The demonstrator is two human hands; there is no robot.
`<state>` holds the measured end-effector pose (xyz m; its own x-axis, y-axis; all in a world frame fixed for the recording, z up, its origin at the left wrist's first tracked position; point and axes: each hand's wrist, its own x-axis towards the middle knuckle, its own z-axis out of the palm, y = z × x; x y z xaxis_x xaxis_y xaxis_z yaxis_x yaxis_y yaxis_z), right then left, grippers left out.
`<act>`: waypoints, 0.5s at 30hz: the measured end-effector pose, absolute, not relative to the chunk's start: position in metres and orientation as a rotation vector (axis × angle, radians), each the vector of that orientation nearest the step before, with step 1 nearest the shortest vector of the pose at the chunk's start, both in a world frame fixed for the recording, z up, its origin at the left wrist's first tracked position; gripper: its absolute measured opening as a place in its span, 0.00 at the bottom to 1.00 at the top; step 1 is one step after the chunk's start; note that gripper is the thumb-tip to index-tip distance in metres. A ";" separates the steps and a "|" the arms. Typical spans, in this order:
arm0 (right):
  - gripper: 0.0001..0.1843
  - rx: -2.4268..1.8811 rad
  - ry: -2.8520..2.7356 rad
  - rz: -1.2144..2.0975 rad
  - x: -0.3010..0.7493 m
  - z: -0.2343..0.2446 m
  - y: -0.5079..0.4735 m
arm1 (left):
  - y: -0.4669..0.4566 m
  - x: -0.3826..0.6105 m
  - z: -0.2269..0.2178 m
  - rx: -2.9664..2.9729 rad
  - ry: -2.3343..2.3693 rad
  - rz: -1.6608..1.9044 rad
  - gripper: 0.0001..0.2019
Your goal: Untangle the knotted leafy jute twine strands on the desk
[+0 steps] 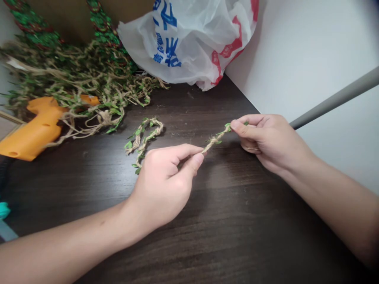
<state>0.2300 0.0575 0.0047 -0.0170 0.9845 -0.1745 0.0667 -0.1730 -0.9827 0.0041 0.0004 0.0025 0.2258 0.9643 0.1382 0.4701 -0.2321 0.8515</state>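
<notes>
A braided twine garland (213, 141) with small green leaves stretches between my two hands, just above the dark table. My left hand (171, 177) pinches it between thumb and bent fingers. At the right, my right hand (263, 138) grips it near its other end, thumb against the fingers. Beyond my left hand a curved length of the same kind of leafy twine (152, 134) lies on the table, its frayed end showing. Whether that length joins the held one is hidden behind my left hand.
At the back left is a tangled heap of leafy twine (97, 79) with green tinsel (103, 29) above it. An orange glue gun (38, 128) lies in front. A white plastic bag (192, 39) stands at the back. A white wall (302, 51) with a grey bar (334, 96) borders the right.
</notes>
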 end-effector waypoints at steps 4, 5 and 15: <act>0.15 -1.380 -1.170 1.321 0.230 0.006 0.057 | -0.001 0.003 0.003 1.821 1.345 0.921 0.09; 0.16 -1.378 -1.176 1.318 0.230 0.005 0.057 | -0.001 0.003 0.004 1.823 1.357 0.938 0.09; 0.17 -1.294 -1.615 1.249 0.214 0.004 0.037 | -0.008 0.007 -0.001 2.292 1.494 1.102 0.26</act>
